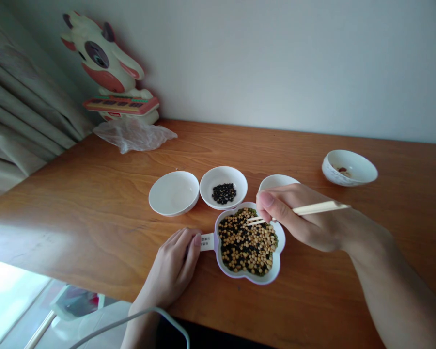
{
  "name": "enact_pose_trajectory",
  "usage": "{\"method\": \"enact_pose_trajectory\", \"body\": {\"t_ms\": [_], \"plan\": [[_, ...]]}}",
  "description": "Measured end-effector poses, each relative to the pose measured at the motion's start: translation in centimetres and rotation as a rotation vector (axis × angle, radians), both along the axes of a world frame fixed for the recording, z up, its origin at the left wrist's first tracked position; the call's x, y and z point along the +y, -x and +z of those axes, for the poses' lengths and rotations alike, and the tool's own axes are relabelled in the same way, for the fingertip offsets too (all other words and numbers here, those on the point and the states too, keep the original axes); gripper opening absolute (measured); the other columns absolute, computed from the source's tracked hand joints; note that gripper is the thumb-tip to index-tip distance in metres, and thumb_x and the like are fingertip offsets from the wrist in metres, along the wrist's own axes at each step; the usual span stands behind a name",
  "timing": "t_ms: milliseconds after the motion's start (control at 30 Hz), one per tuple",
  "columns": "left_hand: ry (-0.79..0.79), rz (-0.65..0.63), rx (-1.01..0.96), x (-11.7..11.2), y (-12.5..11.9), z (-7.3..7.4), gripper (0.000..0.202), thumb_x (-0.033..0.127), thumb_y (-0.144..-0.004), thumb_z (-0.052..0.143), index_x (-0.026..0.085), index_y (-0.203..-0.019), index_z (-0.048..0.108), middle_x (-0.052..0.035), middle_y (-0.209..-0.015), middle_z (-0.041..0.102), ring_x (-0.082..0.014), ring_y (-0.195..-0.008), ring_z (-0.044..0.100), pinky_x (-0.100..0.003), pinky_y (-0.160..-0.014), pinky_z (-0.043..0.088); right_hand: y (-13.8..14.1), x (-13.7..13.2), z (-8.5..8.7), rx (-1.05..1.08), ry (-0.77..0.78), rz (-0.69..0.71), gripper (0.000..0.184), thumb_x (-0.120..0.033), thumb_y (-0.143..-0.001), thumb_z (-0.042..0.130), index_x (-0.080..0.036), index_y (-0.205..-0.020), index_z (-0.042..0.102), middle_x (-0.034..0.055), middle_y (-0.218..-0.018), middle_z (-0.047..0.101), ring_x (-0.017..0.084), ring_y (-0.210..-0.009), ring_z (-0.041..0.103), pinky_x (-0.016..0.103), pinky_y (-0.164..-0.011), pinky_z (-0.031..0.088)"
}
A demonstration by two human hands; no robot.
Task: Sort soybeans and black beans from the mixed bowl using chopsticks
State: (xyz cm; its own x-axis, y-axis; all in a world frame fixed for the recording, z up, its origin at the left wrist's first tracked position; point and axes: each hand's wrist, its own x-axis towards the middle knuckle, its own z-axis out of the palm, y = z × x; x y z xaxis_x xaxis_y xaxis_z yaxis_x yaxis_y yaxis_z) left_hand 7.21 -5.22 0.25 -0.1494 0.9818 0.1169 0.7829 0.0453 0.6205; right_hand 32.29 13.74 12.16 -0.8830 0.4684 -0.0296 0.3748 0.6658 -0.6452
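A white plastic scalloped dish with a lavender rim (282,241) is set on the brown wooden table (94,213), between the hands. A mixed layer of tan and black beans (245,247) is contained in it, with small green grains showing at the edges. The printed handle is pinched between the thumb and curled fingers of the left hand (176,264). Pale wooden chopsticks (314,208) are pinched by the right hand (296,213), tips over the beans; whether a bean is gripped cannot be told.

Caution: round beans may be shed if the tips are crossed or squeezed unevenly. The dish may be tilted and spilled if its handle is pressed down.

Black beans (224,193) are held in the round white middle bowl (205,183). In the round white left bowl (167,194), the pale inner surface is exposed. The white bowl behind the right hand (278,180) is partly hidden; it could be knocked by the knuckles. Reddish-brown pieces (344,171) are contained in the patterned white far bowl (366,170).
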Motion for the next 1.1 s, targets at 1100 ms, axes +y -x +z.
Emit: {"method": "enact_pose_trajectory", "body": {"t_ms": [1100], "plan": [[0.019,-0.002,-0.066,0.05,0.21,-0.68,0.026,0.036,-0.113,0.040,0.024,-0.098,0.058,-0.0019,-0.091,0.065,-0.0183,-0.083,0.063,-0.031,-0.080,0.047,0.24,-0.37,0.46,0.039,0.023,0.030,0.051,-0.052,-0.111,0.034,-0.020,-0.081,0.059,-0.0024,-0.071,0.057,0.012,-0.064,0.048,0.031,-0.065,0.034]]}}
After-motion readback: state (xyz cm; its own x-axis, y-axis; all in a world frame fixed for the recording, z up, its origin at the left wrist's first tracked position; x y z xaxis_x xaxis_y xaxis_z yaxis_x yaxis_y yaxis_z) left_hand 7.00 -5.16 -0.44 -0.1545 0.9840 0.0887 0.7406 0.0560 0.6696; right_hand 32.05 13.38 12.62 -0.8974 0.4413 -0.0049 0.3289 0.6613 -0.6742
